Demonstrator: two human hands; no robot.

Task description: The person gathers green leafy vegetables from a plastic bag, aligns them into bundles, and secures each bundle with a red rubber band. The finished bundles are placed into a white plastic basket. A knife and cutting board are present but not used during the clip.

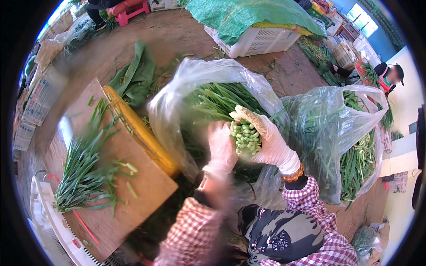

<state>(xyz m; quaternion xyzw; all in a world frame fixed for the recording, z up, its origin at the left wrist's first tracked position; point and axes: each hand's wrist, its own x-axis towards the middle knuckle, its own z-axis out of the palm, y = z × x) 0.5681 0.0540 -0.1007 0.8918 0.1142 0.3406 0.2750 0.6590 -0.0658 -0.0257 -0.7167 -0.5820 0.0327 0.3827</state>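
A bunch of green leafy stalks (247,138) is held above an open clear plastic bag, its pale cut ends turned up toward me. My right hand (271,141), in a white glove with a yellowish, worn thumb, wraps the bunch from the right. From the left, my left hand (221,146), gloved too, presses on the same bunch with curled fingers; its fingertips are partly hidden and the view there is hazy. More long green leaves (229,98) lie inside the clear plastic bag (219,68) just beyond my hands.
Left, a wooden board (146,193) carries loose green leaves (86,166) and cut stalk pieces, beside a yellow rim (143,136). A second filled plastic bag (313,133) stands right. Beyond are a white crate (259,41) under green sheeting (253,16) and a person (387,78) holding greens.
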